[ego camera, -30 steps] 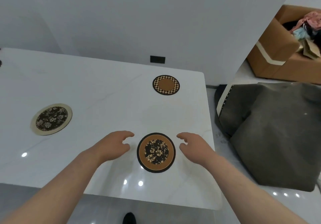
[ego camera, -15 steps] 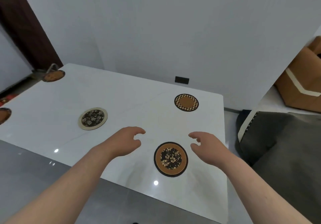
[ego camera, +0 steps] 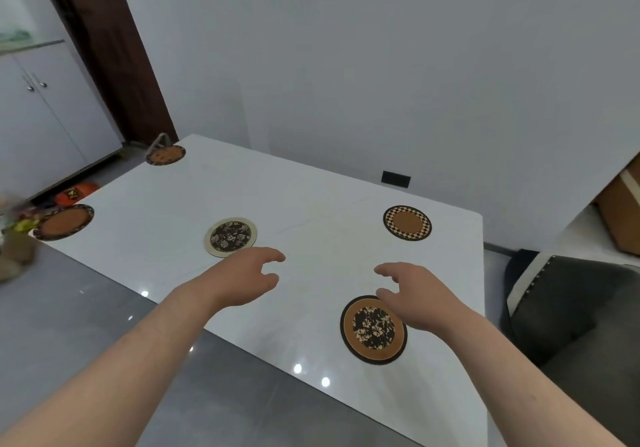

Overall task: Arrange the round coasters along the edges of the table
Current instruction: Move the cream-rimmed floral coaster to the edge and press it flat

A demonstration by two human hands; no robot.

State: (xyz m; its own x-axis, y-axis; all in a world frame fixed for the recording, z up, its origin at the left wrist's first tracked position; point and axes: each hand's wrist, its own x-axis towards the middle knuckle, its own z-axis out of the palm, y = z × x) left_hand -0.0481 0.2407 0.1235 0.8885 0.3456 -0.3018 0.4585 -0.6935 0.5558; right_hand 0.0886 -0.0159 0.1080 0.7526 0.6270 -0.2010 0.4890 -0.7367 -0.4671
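Note:
Several round coasters lie on the white table (ego camera: 311, 204). A brown coaster with a black floral centre (ego camera: 373, 329) sits near the front right edge. A checker-rimmed coaster (ego camera: 407, 222) lies toward the far right corner. A cream-rimmed floral coaster (ego camera: 231, 237) rests mid-table. Two brown coasters lie at the left edge (ego camera: 64, 221) and the far left corner (ego camera: 165, 154). My left hand (ego camera: 247, 275) hovers open just right of the cream-rimmed coaster. My right hand (ego camera: 414, 294) hovers open over the upper right rim of the front floral coaster. Neither hand holds anything.
A dark grey cushioned seat (ego camera: 571, 311) stands right of the table. A cardboard box (ego camera: 620, 211) sits behind it. White cabinets (ego camera: 45, 114) and a dark wooden door frame (ego camera: 114, 48) stand at the far left. Grey floor lies below the table's near edge.
The view has swung left and up, showing the left end of the table and two more coasters. Both hands lifted away from the front floral coaster and moved farther over the table.

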